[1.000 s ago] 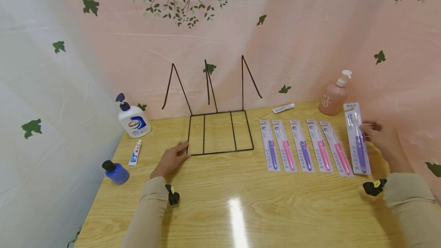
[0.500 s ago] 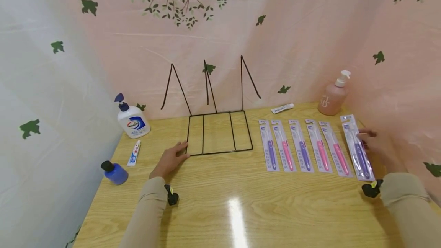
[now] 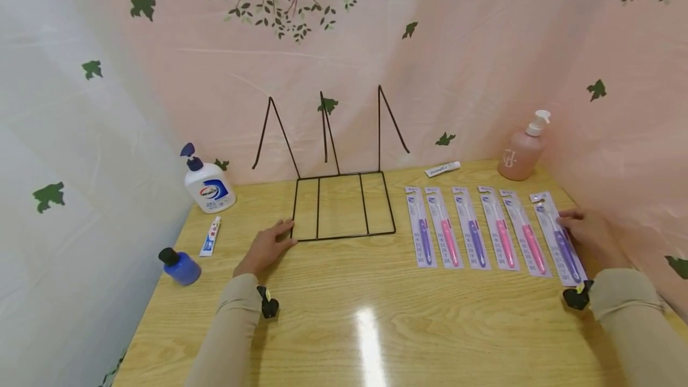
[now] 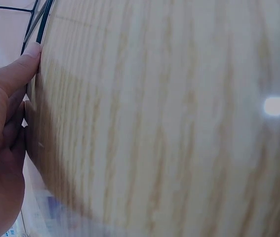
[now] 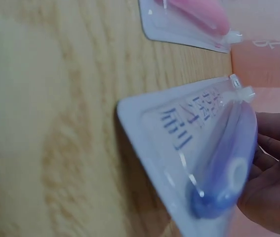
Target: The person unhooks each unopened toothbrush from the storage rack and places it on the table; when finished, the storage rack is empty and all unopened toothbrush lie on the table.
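Observation:
My left hand (image 3: 267, 248) rests at the near left corner of a black wire rack (image 3: 341, 236), its fingertips on the side wire and its thumb at the corner. The thumb (image 4: 23, 66) lies along the wire in the left wrist view. On the right, my right hand (image 3: 586, 233) holds the right edge of a packaged purple toothbrush (image 3: 565, 251). This pack slants at the right end of a row of packaged toothbrushes. In the right wrist view, the purple toothbrush (image 5: 223, 163) shows handle end nearest, with fingers (image 5: 273, 143) behind its edge and shadow beneath the card.
Several packaged pink and purple toothbrushes (image 3: 475, 243) lie beside the rack. Behind them are a small white tube (image 3: 443, 169) and a pink pump bottle (image 3: 520, 154). At the left stand a white pump bottle (image 3: 211, 189), a toothpaste tube (image 3: 211, 236) and a blue bottle (image 3: 183, 269).
My right hand has lowered the packaged purple toothbrush toward the table, tilting it to line up with the slanted row. The left hand keeps its place at the rack corner.

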`<state>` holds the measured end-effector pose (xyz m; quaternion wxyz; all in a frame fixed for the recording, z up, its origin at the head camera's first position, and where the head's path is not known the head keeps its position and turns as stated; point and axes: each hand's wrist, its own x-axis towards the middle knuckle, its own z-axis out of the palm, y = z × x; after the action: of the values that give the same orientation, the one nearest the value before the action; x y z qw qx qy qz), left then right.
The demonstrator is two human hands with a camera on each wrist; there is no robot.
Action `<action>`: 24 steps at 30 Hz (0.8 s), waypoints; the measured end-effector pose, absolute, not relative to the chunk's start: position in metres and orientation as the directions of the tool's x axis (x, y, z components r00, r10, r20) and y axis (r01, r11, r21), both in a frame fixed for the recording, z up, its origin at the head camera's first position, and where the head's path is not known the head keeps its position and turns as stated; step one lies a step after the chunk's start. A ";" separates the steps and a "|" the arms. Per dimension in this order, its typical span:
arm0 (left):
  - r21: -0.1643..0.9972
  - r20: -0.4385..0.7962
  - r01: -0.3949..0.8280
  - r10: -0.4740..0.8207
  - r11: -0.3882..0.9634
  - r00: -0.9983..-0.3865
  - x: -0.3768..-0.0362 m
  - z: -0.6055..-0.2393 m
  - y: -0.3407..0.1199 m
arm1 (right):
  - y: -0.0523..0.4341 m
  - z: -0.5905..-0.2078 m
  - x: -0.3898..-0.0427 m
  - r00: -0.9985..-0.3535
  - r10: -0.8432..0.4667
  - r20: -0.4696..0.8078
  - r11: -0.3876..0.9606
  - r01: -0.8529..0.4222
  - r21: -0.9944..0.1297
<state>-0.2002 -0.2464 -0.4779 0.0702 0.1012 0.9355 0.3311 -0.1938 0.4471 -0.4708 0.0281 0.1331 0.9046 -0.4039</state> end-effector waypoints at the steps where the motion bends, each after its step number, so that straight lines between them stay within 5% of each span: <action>1: 0.635 -0.066 0.141 0.235 0.759 -0.970 -0.200 -0.478 -0.246 | 0.447 -0.471 -0.194 -0.961 0.219 -0.167 0.647 0.271 -0.712; 24: 0.640 -0.043 0.170 0.256 0.749 -0.966 -0.200 -0.479 -0.244 | 0.448 -0.467 -0.185 -0.965 0.219 -0.144 0.700 0.258 -0.666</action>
<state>-0.2003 -0.2437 -0.4789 0.0640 0.1143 0.9330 0.3350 -0.1846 0.4479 -0.4669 0.0270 0.1294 0.9216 -0.3650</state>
